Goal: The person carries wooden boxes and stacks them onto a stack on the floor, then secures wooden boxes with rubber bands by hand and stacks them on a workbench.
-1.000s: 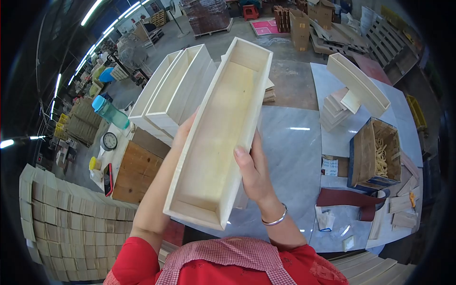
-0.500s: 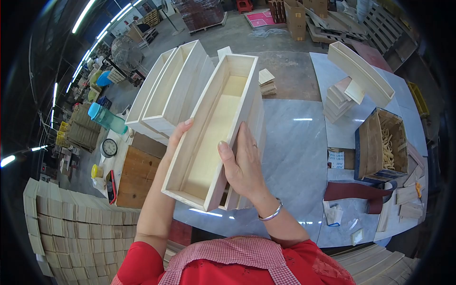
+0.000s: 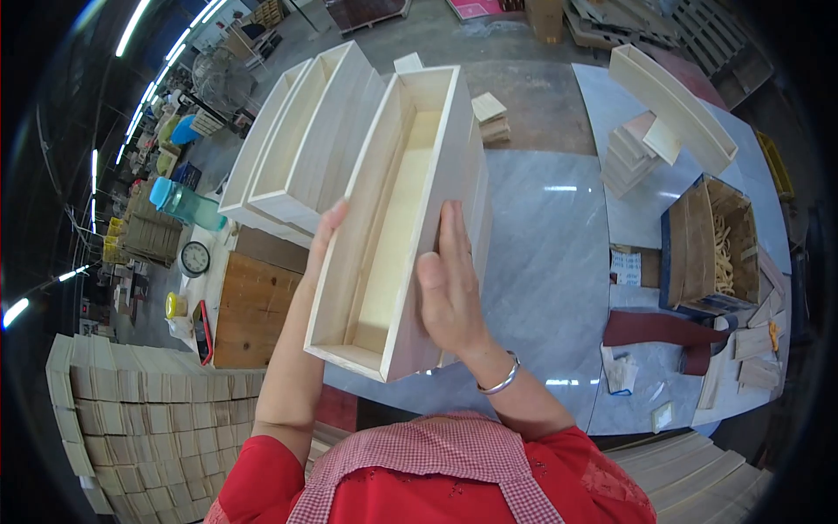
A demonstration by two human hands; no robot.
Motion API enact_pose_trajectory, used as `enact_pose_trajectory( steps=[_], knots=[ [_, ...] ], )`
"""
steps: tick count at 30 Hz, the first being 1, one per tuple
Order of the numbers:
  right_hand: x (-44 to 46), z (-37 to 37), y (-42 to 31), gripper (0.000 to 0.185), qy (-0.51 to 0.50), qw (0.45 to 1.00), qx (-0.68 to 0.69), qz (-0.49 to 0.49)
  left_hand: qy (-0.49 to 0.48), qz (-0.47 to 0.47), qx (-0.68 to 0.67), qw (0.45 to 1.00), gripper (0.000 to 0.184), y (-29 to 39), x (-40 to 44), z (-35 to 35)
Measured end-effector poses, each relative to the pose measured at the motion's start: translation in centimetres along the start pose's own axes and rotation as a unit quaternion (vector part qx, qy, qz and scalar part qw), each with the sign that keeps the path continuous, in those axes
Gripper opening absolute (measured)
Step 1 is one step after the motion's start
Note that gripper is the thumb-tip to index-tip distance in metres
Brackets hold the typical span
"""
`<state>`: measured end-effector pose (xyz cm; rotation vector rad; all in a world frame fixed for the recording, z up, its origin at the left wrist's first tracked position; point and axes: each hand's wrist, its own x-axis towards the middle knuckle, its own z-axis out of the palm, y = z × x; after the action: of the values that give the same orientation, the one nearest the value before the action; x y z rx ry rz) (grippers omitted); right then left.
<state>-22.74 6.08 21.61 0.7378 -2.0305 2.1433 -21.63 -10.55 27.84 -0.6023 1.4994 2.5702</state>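
Observation:
A long, open-topped box of pale wood [image 3: 397, 236] lies lengthwise in front of me, above other wooden boxes [image 3: 478, 205] that show along its right side. My left hand [image 3: 327, 231] grips the box's left wall; most of its fingers are hidden behind the wood. Against the outer right wall, my right hand [image 3: 454, 293] lies flat with fingers stretched forward and its thumb apart. More long boxes [image 3: 323, 140] stand side by side just left of the one between my hands.
Stacked wood pieces [image 3: 148, 428] fill the lower left. A bottle [image 3: 188, 205] and a round clock [image 3: 194, 258] are at the left. On the right of the table [image 3: 541, 262] stand a curved wooden piece [image 3: 672, 100], a worn carton [image 3: 698, 253] and a dark red strip [image 3: 655, 327].
My right thumb has come off the box's rim and now rests beside its outer wall. The view has tipped, so the surroundings sit higher in the picture.

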Motion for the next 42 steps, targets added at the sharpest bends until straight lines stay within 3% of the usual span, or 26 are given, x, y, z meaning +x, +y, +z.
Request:
enact_pose_trajectory(
  steps=[3,4,6,8,10,13,16,19,22,29,33,36,39,42],
  knots=[
    [-1.8,-1.5,4.4,0.066,0.050,0.997,0.046,0.030,-0.070,0.019,-0.135,0.988,0.075,-1.3,0.1,-2.6],
    [-2.7,-2.1,7.0,0.065,0.088,0.995,0.023,0.052,-0.030,0.030,-0.153,0.987,0.075,-2.1,0.5,-3.9],
    [-5.6,-2.5,12.9,0.066,0.075,0.969,-0.005,0.237,0.043,0.045,-0.180,0.982,0.075,-5.2,0.8,-6.4],
    [-10.0,-1.4,20.5,0.069,0.045,0.936,-0.018,0.347,0.103,0.040,-0.197,0.974,0.075,-9.7,0.9,-8.5],
    [-13.4,-0.4,23.9,0.070,-0.006,0.922,-0.029,0.387,0.148,0.027,-0.220,0.964,0.075,-14.8,0.7,-9.9],
    [-15.7,2.2,27.2,0.067,0.043,0.928,0.001,0.369,0.182,0.011,-0.243,0.953,0.075,-19.6,0.7,-10.5],
    [-10.0,1.0,20.3,0.052,-0.010,0.933,0.101,0.345,0.199,0.001,-0.254,0.946,0.075,-21.5,0.8,-10.6],
    [-11.2,1.8,25.9,0.057,0.052,0.921,0.161,0.351,0.210,-0.005,-0.262,0.942,0.075,-22.4,1.2,-10.9],
    [-7.9,2.1,22.4,0.053,0.049,0.892,0.228,0.386,0.215,-0.006,-0.265,0.940,0.075,-23.1,2.3,-11.2],
    [-2.2,4.5,28.1,0.055,0.049,0.901,0.216,0.373,0.206,0.005,-0.239,0.949,0.075,-21.7,7.2,-10.9],
    [1.7,6.4,31.9,0.056,0.045,0.912,0.206,0.352,0.191,0.049,-0.148,0.969,0.075,-18.3,11.1,-10.7],
    [4.2,7.7,33.7,0.056,0.033,0.916,0.192,0.352,0.162,-0.049,-0.358,0.918,0.073,-17.3,13.4,-12.8],
    [6.0,8.5,35.0,0.057,0.030,0.917,0.184,0.352,0.197,-0.049,-0.413,0.888,0.078,-18.5,15.2,-14.4],
    [7.2,9.2,36.0,0.057,0.025,0.919,0.181,0.350,0.343,-0.040,-0.391,0.853,0.081,-17.6,15.5,-12.7]
  ],
)
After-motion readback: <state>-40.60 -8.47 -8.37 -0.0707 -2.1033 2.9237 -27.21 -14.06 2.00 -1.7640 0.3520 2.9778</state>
